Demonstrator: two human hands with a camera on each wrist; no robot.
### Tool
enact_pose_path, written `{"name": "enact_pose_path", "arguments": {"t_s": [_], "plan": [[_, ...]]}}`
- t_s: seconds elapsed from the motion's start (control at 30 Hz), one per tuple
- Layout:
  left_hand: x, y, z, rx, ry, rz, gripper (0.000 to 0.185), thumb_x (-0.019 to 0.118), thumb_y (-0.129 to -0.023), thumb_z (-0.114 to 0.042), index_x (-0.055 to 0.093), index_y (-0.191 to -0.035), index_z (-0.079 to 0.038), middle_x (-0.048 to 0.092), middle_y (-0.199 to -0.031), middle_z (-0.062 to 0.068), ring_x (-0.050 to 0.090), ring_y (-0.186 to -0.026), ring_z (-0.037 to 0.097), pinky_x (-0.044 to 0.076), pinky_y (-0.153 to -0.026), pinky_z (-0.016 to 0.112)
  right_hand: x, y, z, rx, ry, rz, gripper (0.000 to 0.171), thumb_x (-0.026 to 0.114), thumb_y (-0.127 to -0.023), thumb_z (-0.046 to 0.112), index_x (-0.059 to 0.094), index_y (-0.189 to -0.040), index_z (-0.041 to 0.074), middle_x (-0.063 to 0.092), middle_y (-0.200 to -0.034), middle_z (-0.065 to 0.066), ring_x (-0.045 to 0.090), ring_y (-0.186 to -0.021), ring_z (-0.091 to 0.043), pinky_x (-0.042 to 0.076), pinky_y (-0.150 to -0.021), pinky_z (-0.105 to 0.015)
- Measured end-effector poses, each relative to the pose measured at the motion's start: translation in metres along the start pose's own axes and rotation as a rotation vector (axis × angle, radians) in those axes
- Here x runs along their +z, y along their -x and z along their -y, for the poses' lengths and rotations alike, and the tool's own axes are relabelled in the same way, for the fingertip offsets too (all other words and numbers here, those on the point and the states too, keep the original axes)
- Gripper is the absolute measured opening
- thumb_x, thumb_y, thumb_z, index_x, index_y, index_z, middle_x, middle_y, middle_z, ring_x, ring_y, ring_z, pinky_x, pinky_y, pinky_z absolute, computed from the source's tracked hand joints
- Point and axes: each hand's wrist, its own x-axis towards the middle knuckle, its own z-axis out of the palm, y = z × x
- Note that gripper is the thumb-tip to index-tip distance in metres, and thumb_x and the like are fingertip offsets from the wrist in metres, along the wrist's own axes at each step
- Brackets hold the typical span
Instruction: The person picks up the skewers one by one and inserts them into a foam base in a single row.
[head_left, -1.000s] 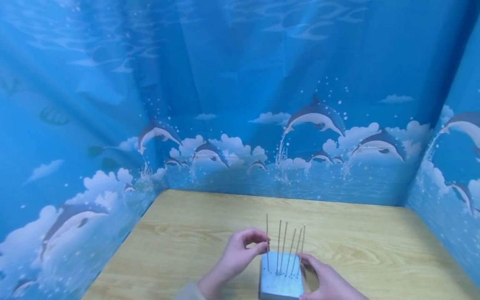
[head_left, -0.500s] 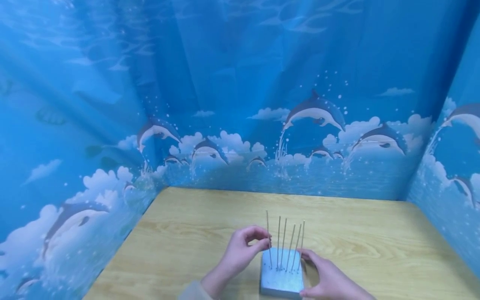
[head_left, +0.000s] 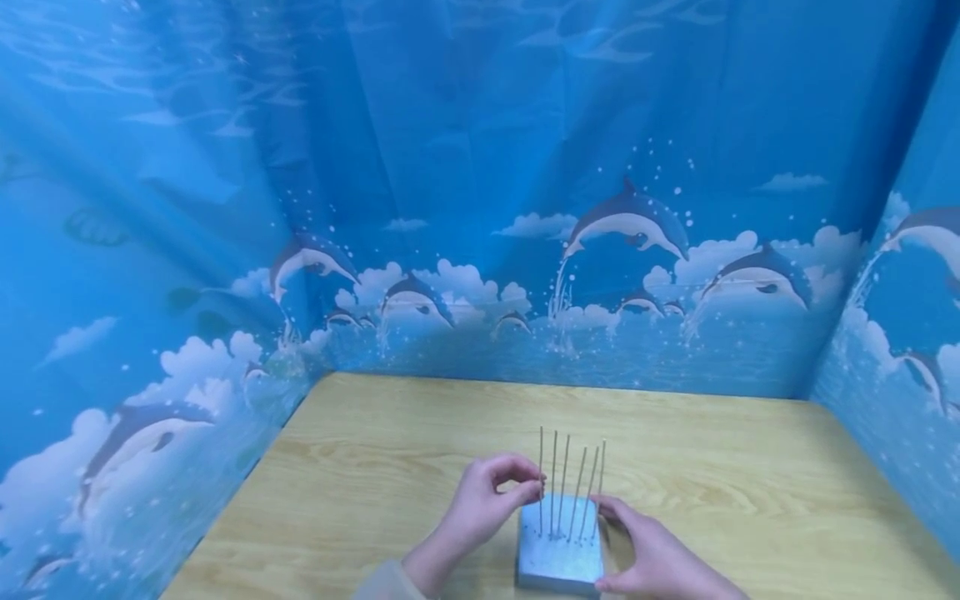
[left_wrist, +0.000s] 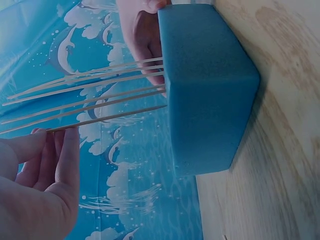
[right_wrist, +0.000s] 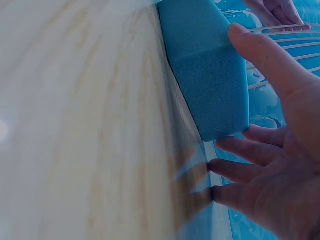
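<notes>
Pinching the leftmost thin wooden skewer (head_left: 540, 475) between thumb and curled forefinger, the left hand (head_left: 483, 504) held it just above the pale blue rectangular foam block (head_left: 558, 554), which lay on the light wooden tabletop (head_left: 360, 475) near its front edge; the skewer's lower end appeared to have entered the block's top face at the far-left corner, though how deep it sat could not be told from the head view; in the left wrist view the fingers (left_wrist: 60, 160) lay close together beside that skewer (left_wrist: 107, 118), their tips touching its shaft. To the right of the block the right hand (head_left: 652, 558) rested with fingers loosely spread and fairly straight, the thumb (right_wrist: 265, 55) laid along the block's upper side and the other fingers on the tabletop beside it, steadying rather than gripping. Four more skewers (head_left: 577, 483) stood in the block to the right of the pinched one, some upright, some leaning slightly rightward; in the left wrist view more shafts seemed to show, so the exact count stayed uncertain. Judging by this, planting was well along: one row stood in place along the far side of the block, and the stick in hand was nearly seated; most of the block's top nearer the person remained bare; no spare sticks showed anywhere on the tabletop around the block. Behind the block hung a blue dolphin-printed backdrop (head_left: 480, 208).
</notes>
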Motion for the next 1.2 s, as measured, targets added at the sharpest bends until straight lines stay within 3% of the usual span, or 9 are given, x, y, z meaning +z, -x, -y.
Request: {"name": "enact_pose_path", "arguments": {"t_s": [0.13, 0.57, 0.8, 1.2], "plan": [[0.0011, 0.0003, 0.0002, -0.020, 0.007, -0.014, 0.012, 0.067, -0.080, -0.009, 0.066, -0.092, -0.005, 0.069, -0.091, 0.009, 0.067, -0.080, 0.013, 0.057, -0.072, 0.022, -0.0010, -0.0010, 0.0000, 0.030, -0.027, 0.026, 0.104, 0.075, -0.055, 0.059, 0.035, -0.138, 0.010, 0.047, -0.137, -0.008, 0.047, -0.123, -0.029, 0.036, -0.102, -0.055], [0.0053, -0.0054, -0.0010, -0.036, -0.027, -0.021, 0.013, 0.067, -0.080, -0.011, 0.066, -0.092, -0.009, 0.069, -0.090, 0.004, 0.067, -0.079, 0.010, 0.057, -0.071, 0.020, -0.0014, 0.0003, 0.0004, -0.005, 0.010, -0.067, 0.102, 0.078, -0.052, 0.054, 0.037, -0.136, 0.012, 0.052, -0.131, -0.008, 0.051, -0.119, -0.030, 0.041, -0.099, -0.055], [-0.0001, -0.0004, 0.0048, -0.065, 0.007, -0.032, 0.012, 0.066, -0.080, -0.008, 0.065, -0.092, -0.008, 0.068, -0.093, 0.009, 0.067, -0.081, 0.013, 0.058, -0.072, 0.022, 0.0018, 0.0035, 0.0016, 0.003, -0.015, -0.015, 0.103, 0.075, -0.054, 0.058, 0.036, -0.137, 0.011, 0.051, -0.133, -0.007, 0.050, -0.120, -0.029, 0.038, -0.100, -0.056], [0.0038, -0.0007, 0.0072, -0.028, 0.024, -0.031, 0.013, 0.067, -0.079, -0.007, 0.066, -0.092, -0.006, 0.069, -0.091, 0.008, 0.067, -0.080, 0.012, 0.057, -0.072, 0.022, 0.0023, 0.0019, -0.0001, -0.025, 0.033, -0.066, 0.101, 0.075, -0.054, 0.059, 0.039, -0.135, 0.011, 0.052, -0.132, -0.003, 0.051, -0.119, -0.023, 0.041, -0.100, -0.049]]}}
